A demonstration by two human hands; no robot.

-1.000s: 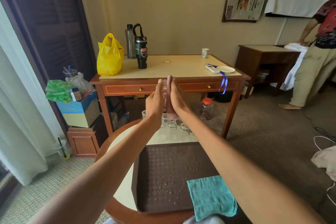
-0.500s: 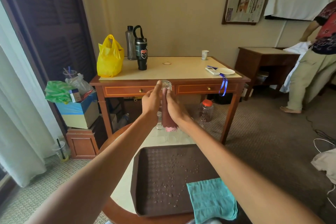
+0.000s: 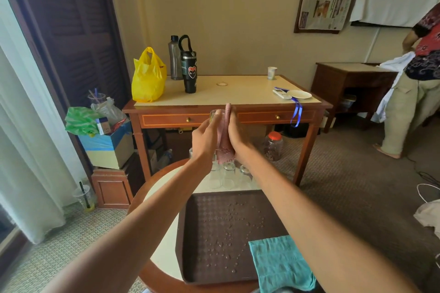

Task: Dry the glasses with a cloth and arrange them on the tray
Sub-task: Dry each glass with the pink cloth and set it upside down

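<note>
1. Since half a second ago the pink textured cloth (image 3: 225, 147) has ridden up between the hands; its top fold now stands above the fingertips, where before it sat lower and hung further below the wrists
2. The left hand (image 3: 204, 140) grips a clear drinking glass (image 3: 215, 116), fingers curled round its side; the glass is held in the air in front of the chest, above the far edge of the round cream-topped wooden table (image 3: 164, 200)
3. The right hand (image 3: 238, 137) holds the cloth and presses it against the glass from the other side; the two hands sit close together, palms facing, with cloth and glass sandwiched between them
4. The upturned clear glasses (image 3: 228, 175) stand in a cluster on the round table, just beyond the far rim of the dark brown rectangular plastic tray (image 3: 190, 240); the tray floor carries scattered water drops and no glass stands on it
5. A teal folded cloth (image 3: 281, 266) lies over the tray's near right corner
6. Behind, a wooden desk with two drawers (image 3: 250, 91) bears a yellow plastic bag (image 3: 148, 76), a black handled tumbler (image 3: 190, 71), a grey bottle (image 3: 175, 57), a small paper cup (image 3: 272, 72) and a white plate (image 3: 299, 94); a person in beige trousers (image 3: 404, 107) stands at the far right
</note>
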